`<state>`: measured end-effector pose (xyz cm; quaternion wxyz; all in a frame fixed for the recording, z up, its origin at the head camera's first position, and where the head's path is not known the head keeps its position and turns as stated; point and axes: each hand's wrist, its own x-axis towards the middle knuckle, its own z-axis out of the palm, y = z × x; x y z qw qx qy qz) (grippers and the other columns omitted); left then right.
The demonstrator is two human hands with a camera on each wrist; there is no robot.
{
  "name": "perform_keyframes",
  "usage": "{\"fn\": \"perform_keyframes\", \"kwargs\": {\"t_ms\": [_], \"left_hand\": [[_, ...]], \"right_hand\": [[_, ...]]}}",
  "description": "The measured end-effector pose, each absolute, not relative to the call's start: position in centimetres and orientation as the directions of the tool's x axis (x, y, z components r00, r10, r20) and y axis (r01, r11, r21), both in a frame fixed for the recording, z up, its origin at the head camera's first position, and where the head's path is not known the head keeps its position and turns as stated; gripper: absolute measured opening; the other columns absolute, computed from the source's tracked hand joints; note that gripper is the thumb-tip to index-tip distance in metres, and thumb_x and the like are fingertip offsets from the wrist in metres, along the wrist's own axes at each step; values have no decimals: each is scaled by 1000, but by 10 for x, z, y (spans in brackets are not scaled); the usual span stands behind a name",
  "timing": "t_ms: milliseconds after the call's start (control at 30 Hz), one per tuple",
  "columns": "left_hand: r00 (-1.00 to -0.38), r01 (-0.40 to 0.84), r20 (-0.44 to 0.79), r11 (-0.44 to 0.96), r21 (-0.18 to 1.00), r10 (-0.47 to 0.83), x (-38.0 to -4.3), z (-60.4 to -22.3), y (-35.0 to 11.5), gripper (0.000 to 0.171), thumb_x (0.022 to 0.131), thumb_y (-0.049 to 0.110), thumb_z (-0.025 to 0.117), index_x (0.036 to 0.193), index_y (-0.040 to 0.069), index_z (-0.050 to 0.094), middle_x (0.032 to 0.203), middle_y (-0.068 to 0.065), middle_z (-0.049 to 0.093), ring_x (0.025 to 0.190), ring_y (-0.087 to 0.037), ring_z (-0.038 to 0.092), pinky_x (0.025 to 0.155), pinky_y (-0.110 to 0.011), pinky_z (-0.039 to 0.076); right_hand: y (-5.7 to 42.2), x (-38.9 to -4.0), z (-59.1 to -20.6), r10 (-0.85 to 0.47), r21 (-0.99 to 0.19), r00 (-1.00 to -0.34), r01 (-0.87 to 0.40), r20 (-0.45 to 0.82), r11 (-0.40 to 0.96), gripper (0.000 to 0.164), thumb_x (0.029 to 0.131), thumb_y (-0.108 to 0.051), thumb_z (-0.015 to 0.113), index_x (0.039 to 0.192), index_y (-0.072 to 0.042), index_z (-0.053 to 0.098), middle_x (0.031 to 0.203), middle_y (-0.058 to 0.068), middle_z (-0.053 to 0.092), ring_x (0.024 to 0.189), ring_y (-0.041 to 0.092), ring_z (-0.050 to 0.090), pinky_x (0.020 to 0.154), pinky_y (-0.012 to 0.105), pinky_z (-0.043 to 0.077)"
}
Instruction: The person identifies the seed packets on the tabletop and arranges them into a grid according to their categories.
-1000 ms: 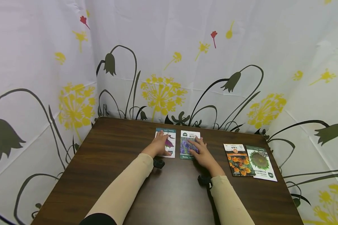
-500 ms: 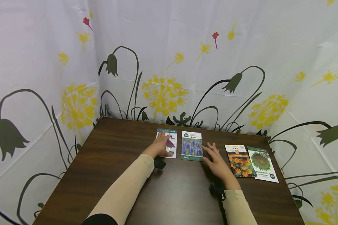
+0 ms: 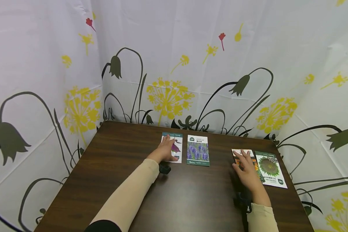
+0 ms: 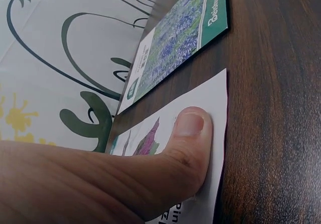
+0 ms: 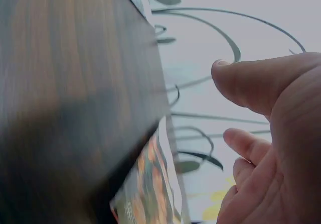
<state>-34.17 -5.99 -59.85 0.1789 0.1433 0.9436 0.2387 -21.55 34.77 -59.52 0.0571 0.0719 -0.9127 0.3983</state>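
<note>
My left hand [image 3: 164, 150] rests on a white seed packet [image 3: 178, 145] with a magenta flower picture and a teal top band. In the left wrist view its thumb [image 4: 190, 133] lies flat on the packet's white margin. My right hand [image 3: 247, 174] is over the orange marigold seed packet [image 3: 260, 175], fingers spread, covering much of its picture. The right wrist view shows thumb and fingers apart with nothing between them, and the marigold packet [image 5: 148, 184] below. Between the two hands lies a purple lavender-like seed packet [image 3: 198, 150], touched by neither.
A sunflower seed packet [image 3: 271, 169] lies at the right, beside the marigold one, near the table's right edge. The dark wooden table [image 3: 121, 145] reaches back to a white curtain [image 3: 168, 42] printed with flowers.
My right hand has left the purple-flower packet and moved right, over the marigold packet. The left hand stays on the magenta-flower packet.
</note>
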Motion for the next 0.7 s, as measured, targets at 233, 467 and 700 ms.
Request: {"fn": "perform_keyframes", "kwargs": {"t_ms": [233, 467, 700], "left_hand": [[-888, 200, -281, 857, 475, 364, -343, -600, -59, 106, 92, 34, 90, 173, 8, 27, 182, -26, -3, 171, -44, -4, 139, -59, 10], [-894, 189, -266, 843, 504, 359, -343, -598, -62, 107, 89, 35, 92, 172, 9, 29, 183, -25, -2, 171, -44, -2, 139, -59, 11], [-895, 186, -263, 837, 515, 360, -340, -599, -61, 106, 91, 34, 90, 173, 8, 28, 183, -24, -3, 171, -43, -3, 139, -59, 9]], "right_hand": [[361, -197, -597, -13, -694, -980, -150, 198, 705, 58, 104, -4, 71, 158, -1, 52, 171, 42, 22, 159, 71, -5, 119, 91, 10], [370, -189, -594, 53, -688, -980, -95, 191, 719, 58, 104, -3, 70, 159, -3, 52, 172, 42, 20, 161, 69, -4, 118, 90, 16], [377, -190, -614, 92, -688, -965, -105, 244, 718, 54, 105, -4, 69, 157, -3, 55, 171, 41, 26, 161, 68, 2, 119, 90, 14]]}}
